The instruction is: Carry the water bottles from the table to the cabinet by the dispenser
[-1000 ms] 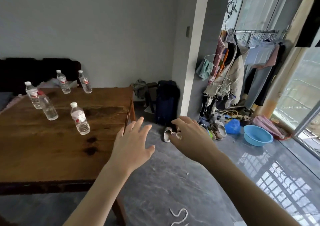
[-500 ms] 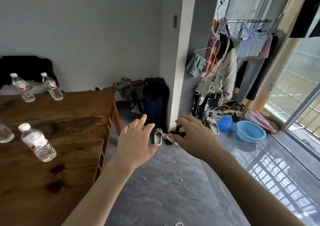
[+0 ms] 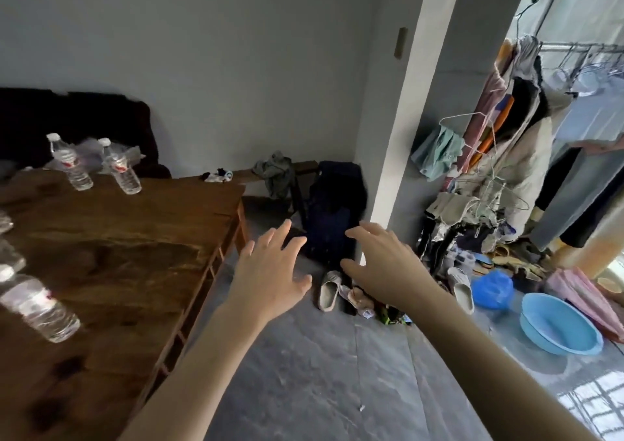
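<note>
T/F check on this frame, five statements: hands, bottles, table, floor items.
1. Both hands are empty. True: left hand and right hand are open over the floor.
2. Two water bottles stand upright at the far end of the table. True.
3. The near bottle lies on the floor. False: it is on the table.
4. The blue basin sits on the table. False: it is on the floor at right.
5. The right hand grips a bottle. False: it holds nothing.
</note>
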